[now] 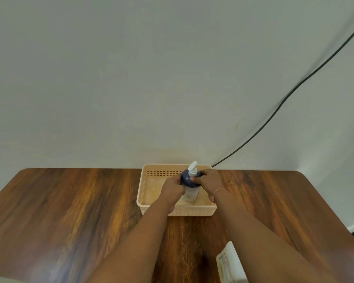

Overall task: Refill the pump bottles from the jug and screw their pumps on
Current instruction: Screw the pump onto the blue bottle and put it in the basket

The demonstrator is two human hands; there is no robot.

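A person works over a cream basket (192,211) at the far edge of a wooden bench (70,211), both hands closed on one pump bottle (188,180) that stands upright inside it. The left hand (172,188) grips the bottle's side at the dark upper part. The right hand (209,179), a thin band (219,189) at its wrist, comes in from the other side, and its fingertips pinch the collar of the white pump (192,169).

The pump sits on the neck with its nozzle pointing up and away. This appears to be the screwing-on step, though the view does not show whether the thread is fully home. How full the bottle is cannot be read either, since the lower body is pale and partly hidden by the hands.

Only this one pump bottle is in view, so any others lie out of frame and cannot be counted as done or pending. A white labelled container (229,262) lies near the front edge under the right forearm. It may be the jug, but too little of it shows to say.

The bottle stands between the two hands, touched by both and resting on the basket floor near the front wall. A black cable (274,111) runs down the pale wall behind.
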